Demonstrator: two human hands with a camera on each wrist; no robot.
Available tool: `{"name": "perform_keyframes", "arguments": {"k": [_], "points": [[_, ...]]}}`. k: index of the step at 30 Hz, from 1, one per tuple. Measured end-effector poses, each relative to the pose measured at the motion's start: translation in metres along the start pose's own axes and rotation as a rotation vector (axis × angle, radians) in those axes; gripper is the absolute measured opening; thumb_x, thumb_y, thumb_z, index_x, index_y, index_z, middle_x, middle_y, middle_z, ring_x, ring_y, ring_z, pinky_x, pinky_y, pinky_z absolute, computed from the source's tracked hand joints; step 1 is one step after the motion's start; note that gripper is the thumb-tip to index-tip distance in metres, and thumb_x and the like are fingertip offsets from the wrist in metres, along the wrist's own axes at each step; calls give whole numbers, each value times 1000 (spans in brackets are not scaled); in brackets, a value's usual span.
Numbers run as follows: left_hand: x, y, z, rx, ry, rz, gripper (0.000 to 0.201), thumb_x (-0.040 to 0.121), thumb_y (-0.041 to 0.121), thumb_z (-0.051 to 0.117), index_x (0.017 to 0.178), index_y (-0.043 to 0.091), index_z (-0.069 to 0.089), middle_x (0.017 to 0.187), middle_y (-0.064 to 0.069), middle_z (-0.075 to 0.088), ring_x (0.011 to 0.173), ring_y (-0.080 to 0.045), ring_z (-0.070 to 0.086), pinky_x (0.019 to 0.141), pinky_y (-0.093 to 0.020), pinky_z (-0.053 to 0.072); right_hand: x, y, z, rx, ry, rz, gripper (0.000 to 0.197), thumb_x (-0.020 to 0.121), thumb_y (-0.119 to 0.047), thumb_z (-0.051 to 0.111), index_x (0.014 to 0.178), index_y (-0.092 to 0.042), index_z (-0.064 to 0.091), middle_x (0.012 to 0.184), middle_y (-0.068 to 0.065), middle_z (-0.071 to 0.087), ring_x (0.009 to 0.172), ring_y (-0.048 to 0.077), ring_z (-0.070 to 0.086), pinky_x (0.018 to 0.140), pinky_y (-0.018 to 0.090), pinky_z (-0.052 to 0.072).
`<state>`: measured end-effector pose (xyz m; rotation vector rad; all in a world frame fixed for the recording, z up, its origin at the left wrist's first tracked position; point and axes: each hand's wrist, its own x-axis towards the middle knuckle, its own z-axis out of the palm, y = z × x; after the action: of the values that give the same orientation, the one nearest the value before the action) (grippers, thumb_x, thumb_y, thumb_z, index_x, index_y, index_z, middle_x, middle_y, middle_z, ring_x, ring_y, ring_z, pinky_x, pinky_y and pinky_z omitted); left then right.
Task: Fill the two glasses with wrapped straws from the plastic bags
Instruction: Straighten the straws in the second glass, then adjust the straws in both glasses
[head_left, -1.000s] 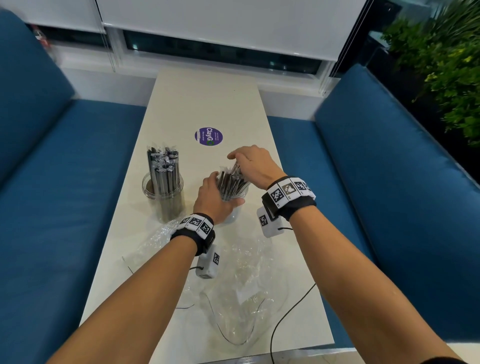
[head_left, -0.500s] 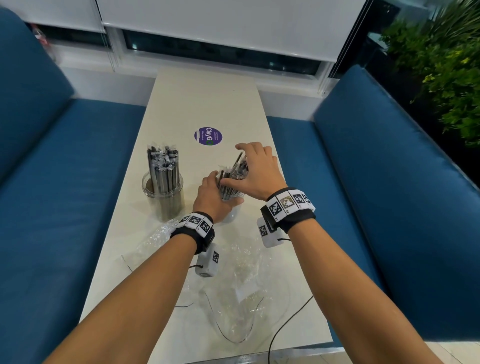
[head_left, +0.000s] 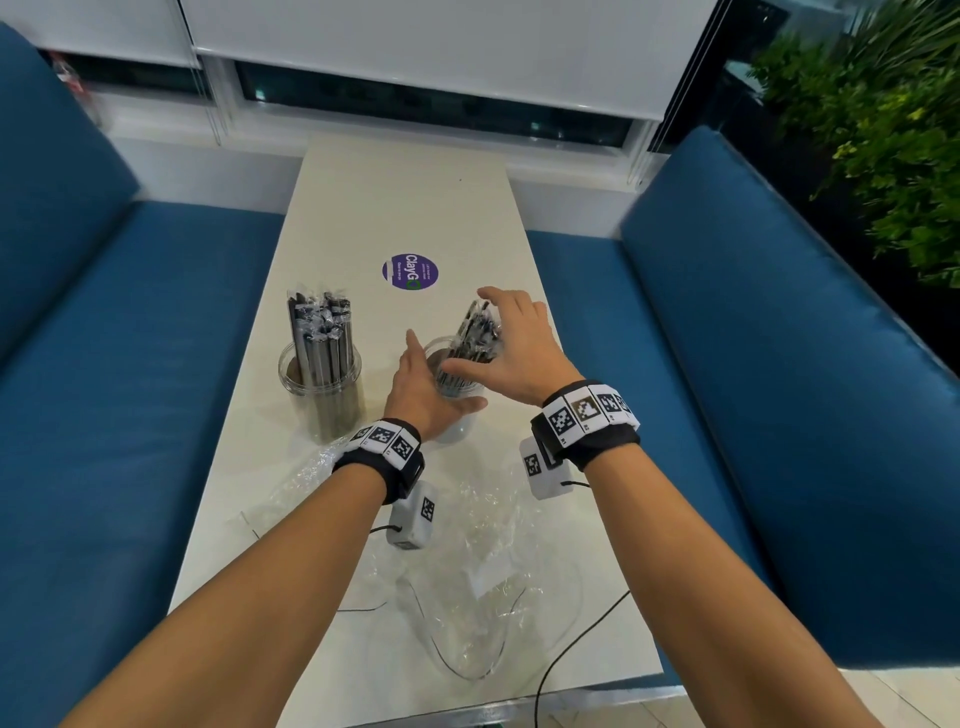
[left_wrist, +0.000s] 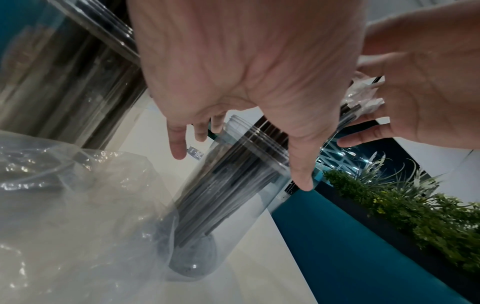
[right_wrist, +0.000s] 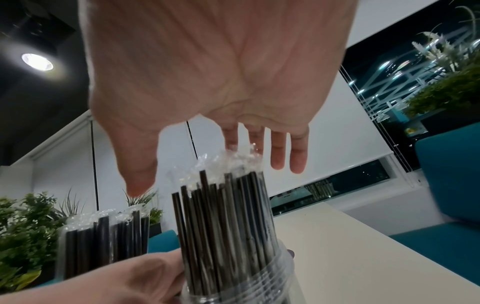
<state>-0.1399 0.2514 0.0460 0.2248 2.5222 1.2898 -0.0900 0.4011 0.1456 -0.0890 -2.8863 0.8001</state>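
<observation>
Blue benches (head_left: 119, 332) flank a long pale table (head_left: 395, 208) that runs away to the window, and the far half of that table lies bare past a round purple sticker (head_left: 410, 272). Over on the left stands the left glass (head_left: 322, 387), upright and packed with wrapped straws. Just beside it to the right is the right glass (head_left: 451, 358), its own bundle of straws (head_left: 475, 338) leaning toward the right. The left hand (head_left: 423, 389) sits spread at the near side of that glass, thumb out, fingers straight. The right hand (head_left: 511, 348) hovers wide over the straw tops, fingers fanned. Crumpled plastic bags (head_left: 483, 545) lie on the near half between the forearms, and a black cable (head_left: 566, 654) trails off the front edge.

Down at the left wrist, the left hand (left_wrist: 241, 67) is spread with straight fingers at the right glass (left_wrist: 228, 185), gripping nothing as far as this view shows; whether the fingertips touch the rim I cannot tell. A plastic bag (left_wrist: 64, 195) crowds right up against the glass's base. The table's right edge runs just beside the glass, with blue bench below.

Now the right wrist: the right hand (right_wrist: 213, 72) is wide open, its fingers (right_wrist: 278, 152) straight above the wrapper tips of the straws (right_wrist: 226, 216). The other hand's thumb lies at the glass's side, low in the view, and the second bundle stands close on the left.
</observation>
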Motion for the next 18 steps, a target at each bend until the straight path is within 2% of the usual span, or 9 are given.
{"name": "perform_keyframes", "arguments": {"k": [4, 6, 8, 9, 11, 13, 14, 16, 18], "points": [[-25, 3, -13, 25, 1, 73, 139, 79, 52, 89, 169, 13, -9, 178, -11, 6, 164, -28, 13, 131, -48, 24, -5, -5, -8, 28, 140, -22, 72, 85, -55, 74, 144, -22, 48, 143, 3, 47, 133, 24, 35, 114, 42, 38], [-42, 0, -21, 17, 78, 169, 115, 87, 47, 82, 169, 12, 10, 171, -12, 24, 156, -28, 31, 125, -47, 36, -5, -15, -13, 54, 245, -65, 49, 90, -42, 72, 134, -22, 58, 134, 1, 53, 126, 22, 39, 111, 41, 39], [-57, -2, -35, -38, 221, 277, 77, 93, 36, 76, 157, 13, 41, 148, -7, 52, 126, -20, 60, 106, -45, 54, -3, -31, -18, 93, 327, -113, 28, 93, -32, 69, 120, -22, 67, 124, -1, 58, 116, 19, 44, 105, 36, 42], [-64, -1, -44, -61, 299, 324, 55, 95, 29, 72, 145, 15, 54, 133, -2, 63, 107, -15, 66, 94, -44, 59, -1, -41, -19, 125, 344, -130, 21, 94, -27, 68, 114, -22, 70, 119, -2, 60, 112, 18, 47, 101, 30, 42], [-74, 4, -64, -112, 425, 374, 25, 98, 21, 65, 123, 18, 68, 107, 4, 73, 86, -12, 69, 79, -41, 60, 5, -63, -18, 186, 355, -174, 14, 95, -19, 66, 107, -19, 73, 111, -2, 65, 101, 16, 54, 89, 12, 40], [-78, 6, -86, -174, 554, 382, 16, 98, 17, 61, 109, 20, 71, 94, 6, 74, 80, -16, 68, 74, -37, 59, 13, -85, -10, 221, 342, -235, 12, 93, -12, 66, 101, -17, 74, 101, 0, 68, 92, 16, 57, 82, 7, 41], [-79, 5, -97, -199, 632, 373, 15, 98, 16, 59, 106, 20, 71, 90, 7, 72, 78, -16, 66, 73, -34, 57, 18, -94, -2, 221, 314, -264, 12, 91, -10, 66, 99, -17, 74, 98, 0, 67, 90, 17, 58, 84, 10, 45], [-77, -6, -115, -212, 780, 331, 17, 94, 12, 59, 106, 20, 67, 96, 7, 69, 79, -15, 61, 75, -34, 55, 29, -109, 19, 183, 198, -290, 17, 90, -16, 67, 106, -19, 72, 101, -1, 64, 97, 20, 57, 92, 32, 52], [-68, -24, -127, -142, 801, 237, 35, 86, 10, 63, 121, 14, 61, 116, 0, 63, 101, -22, 60, 90, -42, 54, 37, -121, 42, 79, 43, -267, 37, 86, -28, 72, 122, -26, 65, 121, 4, 57, 114, 28, 52, 100, 45, 50]]}}
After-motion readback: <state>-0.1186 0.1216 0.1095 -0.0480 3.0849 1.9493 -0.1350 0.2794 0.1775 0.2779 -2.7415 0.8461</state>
